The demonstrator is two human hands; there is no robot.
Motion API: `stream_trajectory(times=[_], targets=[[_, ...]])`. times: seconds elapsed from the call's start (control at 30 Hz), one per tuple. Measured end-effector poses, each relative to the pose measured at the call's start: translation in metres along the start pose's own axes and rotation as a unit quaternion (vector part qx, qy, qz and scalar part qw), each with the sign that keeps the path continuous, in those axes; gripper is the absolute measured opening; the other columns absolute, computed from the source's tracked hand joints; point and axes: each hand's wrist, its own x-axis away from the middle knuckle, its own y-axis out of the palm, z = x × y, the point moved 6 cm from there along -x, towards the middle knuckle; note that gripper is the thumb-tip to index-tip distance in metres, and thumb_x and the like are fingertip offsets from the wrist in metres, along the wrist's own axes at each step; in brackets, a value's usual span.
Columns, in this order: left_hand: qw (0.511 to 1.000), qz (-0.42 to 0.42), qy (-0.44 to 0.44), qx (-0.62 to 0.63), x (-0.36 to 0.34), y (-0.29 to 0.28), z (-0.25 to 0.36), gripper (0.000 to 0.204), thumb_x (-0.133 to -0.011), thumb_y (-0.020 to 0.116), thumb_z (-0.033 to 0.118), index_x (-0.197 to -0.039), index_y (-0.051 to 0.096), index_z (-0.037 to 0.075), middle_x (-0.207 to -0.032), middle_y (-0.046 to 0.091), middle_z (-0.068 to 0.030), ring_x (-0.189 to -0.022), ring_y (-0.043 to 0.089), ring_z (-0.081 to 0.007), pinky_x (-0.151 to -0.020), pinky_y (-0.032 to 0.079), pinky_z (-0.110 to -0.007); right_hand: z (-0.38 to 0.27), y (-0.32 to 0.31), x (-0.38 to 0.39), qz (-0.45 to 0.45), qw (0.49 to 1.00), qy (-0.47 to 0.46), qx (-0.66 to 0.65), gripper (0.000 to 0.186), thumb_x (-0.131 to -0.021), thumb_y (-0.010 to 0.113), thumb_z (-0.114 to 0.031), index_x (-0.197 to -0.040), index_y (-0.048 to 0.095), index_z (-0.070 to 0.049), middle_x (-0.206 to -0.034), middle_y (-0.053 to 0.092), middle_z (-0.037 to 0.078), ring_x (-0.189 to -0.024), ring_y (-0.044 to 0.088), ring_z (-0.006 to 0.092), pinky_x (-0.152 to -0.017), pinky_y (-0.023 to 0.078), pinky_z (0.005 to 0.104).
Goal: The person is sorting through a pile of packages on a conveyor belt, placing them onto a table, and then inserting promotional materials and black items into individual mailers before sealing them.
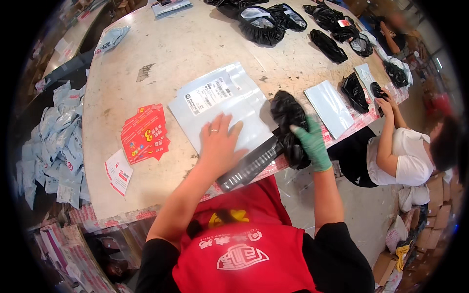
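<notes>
My bare left hand (pixel 220 144), a ring on one finger, lies with fingers apart on a pale grey mailer bag (pixel 244 112) with a white label, so it is open. A black strip with silvery marks (pixel 246 166) runs along the bag's near edge. My right hand (pixel 312 144), in a green glove, grips a black, crumpled plastic-like bundle (pixel 286 110) at the bag's right side. Red printed cards (pixel 141 136) are fanned out to the left, with white cards (pixel 118 173) below them. A stack of grey bags (pixel 327 107) lies to the right.
The worktable (pixel 146 83) holds several black bundles (pixel 261 29) along its far and right edges. Filled grey parcels (pixel 58 141) are heaped at its left. A co-worker (pixel 398 161) in a white top handles items at the right edge; another person (pixel 391 39) is farther back.
</notes>
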Motion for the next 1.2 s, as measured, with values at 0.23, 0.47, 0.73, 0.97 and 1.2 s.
stream_trajectory(times=[0.23,0.47,0.73,0.97,1.2], targets=[[0.997,0.047,0.061,0.031,0.03,0.008,0.009,0.025,-0.071,0.06,0.007,-0.095,0.061,0.002,-0.086,0.054,-0.0126,-0.079,0.052,-0.0324,-0.068,0.045,-0.035,-0.08,0.027,0.061,0.013,0.979,-0.184,0.082,0.063,-0.076,0.061,0.0,-0.137,0.042,-0.001,-0.119,0.06,0.016,-0.102,0.063,0.0228,-0.089,0.048,0.0307],[0.751,0.121,-0.346,0.549,0.027,0.008,-0.063,0.015,-0.086,0.06,0.006,-0.097,0.07,0.004,-0.071,0.056,-0.0054,-0.067,0.055,-0.0124,-0.064,0.045,-0.028,-0.05,0.13,0.09,-0.434,0.797,-0.129,0.4,0.074,-0.07,0.06,-0.008,-0.141,0.038,-0.008,-0.092,0.065,0.021,-0.084,0.062,0.0389,-0.073,0.052,0.0409],[0.963,0.128,-0.133,0.199,0.032,-0.037,-0.026,0.016,-0.083,0.064,0.009,-0.098,0.071,0.012,-0.076,0.054,-0.0079,-0.069,0.057,-0.0238,-0.062,0.046,-0.032,-0.051,0.114,0.048,-0.318,0.911,0.099,-0.244,0.051,-0.079,0.055,-0.005,-0.13,0.052,-0.005,-0.123,0.058,0.019,-0.112,0.056,0.0324,-0.101,0.041,0.0386],[0.961,0.172,-0.083,0.201,0.03,-0.05,-0.013,0.023,-0.079,0.067,0.008,-0.102,0.068,0.009,-0.083,0.057,-0.0082,-0.075,0.059,-0.0251,-0.066,0.048,-0.032,-0.036,0.147,0.04,-0.27,0.963,-0.001,0.015,0.028,-0.085,0.054,-0.009,-0.111,0.058,0.001,-0.101,0.063,0.012,-0.095,0.059,0.022,-0.08,0.048,0.0353],[0.91,-0.009,-0.27,0.315,0.08,0.004,-0.02,0.028,-0.088,0.063,0.021,-0.095,0.053,-0.004,-0.067,0.062,-0.0127,-0.056,0.061,-0.0203,-0.054,0.049,-0.033,-0.015,0.15,0.029,-0.191,0.96,0.134,-0.155,0.032,-0.086,0.061,-0.013,-0.114,0.056,0.001,-0.103,0.061,0.006,-0.09,0.058,0.0144,-0.079,0.049,0.0285]])
